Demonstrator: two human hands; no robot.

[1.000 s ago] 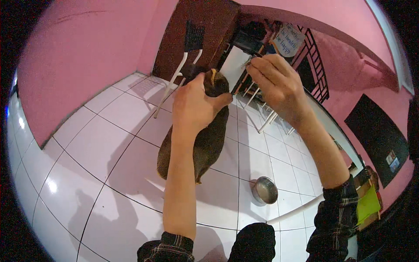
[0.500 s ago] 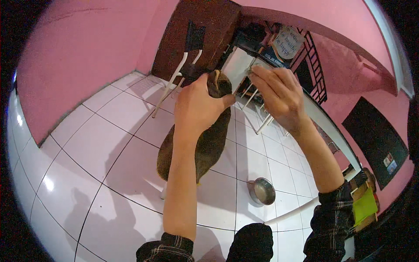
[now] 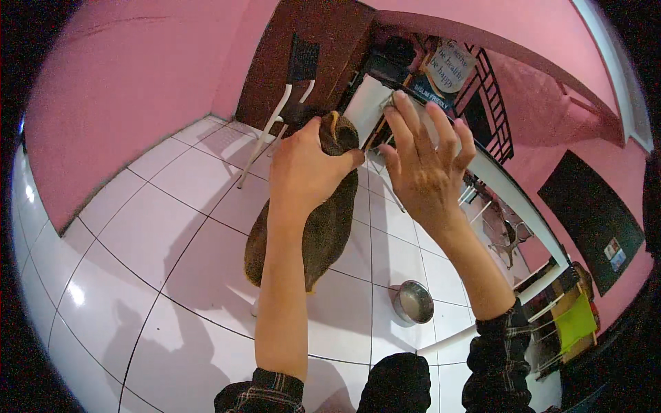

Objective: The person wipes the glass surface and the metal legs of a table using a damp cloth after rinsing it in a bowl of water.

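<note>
The left hand (image 3: 306,168) grips the top of a dark brown cloth (image 3: 313,227), which hangs up high over the white floor (image 3: 138,234). The right hand (image 3: 427,165) is open, with fingers spread, just beside it. If the grip gets loose, the cloth could slip down and fall. A small metal bowl (image 3: 413,301) sits on the floor below, and a white chair (image 3: 289,103) stands near the wall.

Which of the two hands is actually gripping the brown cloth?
The left hand, closed around the top of the brown cloth; the right hand is open with fingers spread, beside it.
</note>
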